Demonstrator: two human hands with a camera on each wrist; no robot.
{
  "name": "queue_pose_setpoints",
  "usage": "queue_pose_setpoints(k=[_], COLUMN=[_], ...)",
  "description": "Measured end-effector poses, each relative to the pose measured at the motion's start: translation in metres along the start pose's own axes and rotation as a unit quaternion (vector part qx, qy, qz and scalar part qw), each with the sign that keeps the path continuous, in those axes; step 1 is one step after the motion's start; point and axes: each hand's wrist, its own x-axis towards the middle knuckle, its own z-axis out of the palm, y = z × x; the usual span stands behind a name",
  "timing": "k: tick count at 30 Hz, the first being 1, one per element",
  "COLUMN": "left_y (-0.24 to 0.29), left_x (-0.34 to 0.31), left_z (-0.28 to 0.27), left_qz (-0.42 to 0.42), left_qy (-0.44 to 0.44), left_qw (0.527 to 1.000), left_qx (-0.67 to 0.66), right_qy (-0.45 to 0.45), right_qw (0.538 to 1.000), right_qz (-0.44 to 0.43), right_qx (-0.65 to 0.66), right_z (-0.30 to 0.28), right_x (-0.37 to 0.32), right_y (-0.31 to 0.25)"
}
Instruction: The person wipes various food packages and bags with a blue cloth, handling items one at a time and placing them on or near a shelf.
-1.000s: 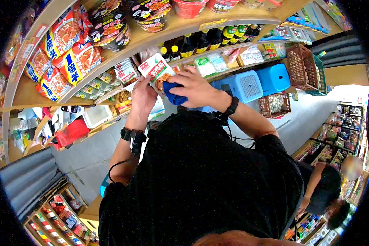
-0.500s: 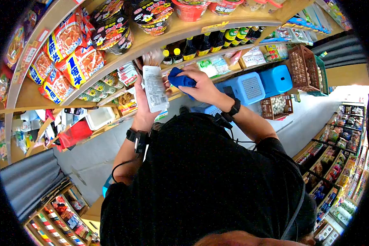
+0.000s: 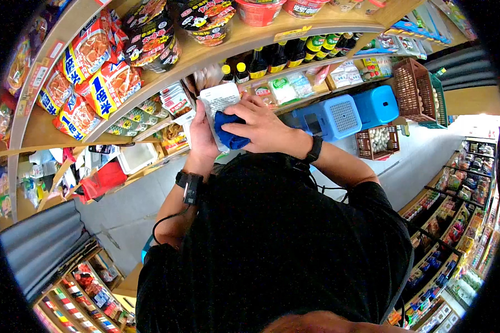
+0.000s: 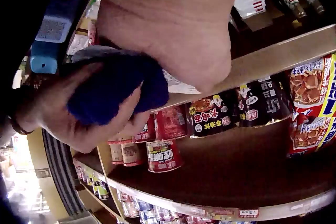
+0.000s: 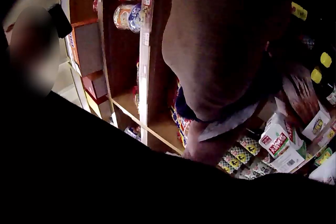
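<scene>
My left hand (image 3: 203, 137) grips a flat white food packet (image 3: 219, 95) by its left side in the head view, its back with small print facing up. Bunched in my right hand (image 3: 269, 126) is a dark blue cloth (image 3: 230, 139), which lies against the packet's lower part and hides it. The left wrist view shows the cloth (image 4: 107, 95) between the right hand's fingers, close beside the left hand (image 4: 168, 29). From the right wrist, the packet's pale edge (image 5: 231, 123) shows below the right hand (image 5: 218, 50).
Similar packets (image 3: 176, 102) stand on the lower shelf just left of my hands, with dark sauce bottles (image 3: 258, 64) to the right. Above, the upper shelf (image 3: 250, 47) bears noodle bags (image 3: 116, 86) and noodle bowls (image 3: 208, 25). Blue plastic bins (image 3: 339, 119) and an egg crate (image 3: 366, 145) are at right.
The packet has turned from its red printed front to its white back. The cloth was lifted off to the right half a second ago and is now against the packet again.
</scene>
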Motion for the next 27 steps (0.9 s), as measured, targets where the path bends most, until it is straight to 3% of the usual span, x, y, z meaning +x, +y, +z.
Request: queue_pose_setpoints(k=[4, 9, 15, 26, 27], left_y=[0.000, 0.001, -0.004, -0.011, -0.012], left_x=[-0.002, -0.002, -0.005, 0.001, 0.000], left_z=[0.003, -0.007, -0.018, -0.024, -0.023], left_qz=[-0.005, -0.015, -0.066, -0.106, -0.126], left_qy=[-0.019, 0.016, 0.024, 0.050, -0.008], left_qw=[1.000, 1.000, 0.997, 0.993, 0.988], left_qx=[-0.012, -0.017, -0.040, -0.018, -0.088], right_qy=[0.017, 0.049, 0.136, 0.107, 0.102], right_qw=[1.000, 0.998, 0.986, 0.991, 0.992], right_qz=[0.004, 0.024, 0.089, 0.061, 0.058], right_qx=[-0.004, -0.025, -0.019, -0.045, -0.048], right_z=[0.003, 0.003, -0.001, 0.007, 0.008], right_x=[0.001, 0.003, 0.007, 0.010, 0.012], right_y=[0.001, 0.003, 0.016, 0.012, 0.011])
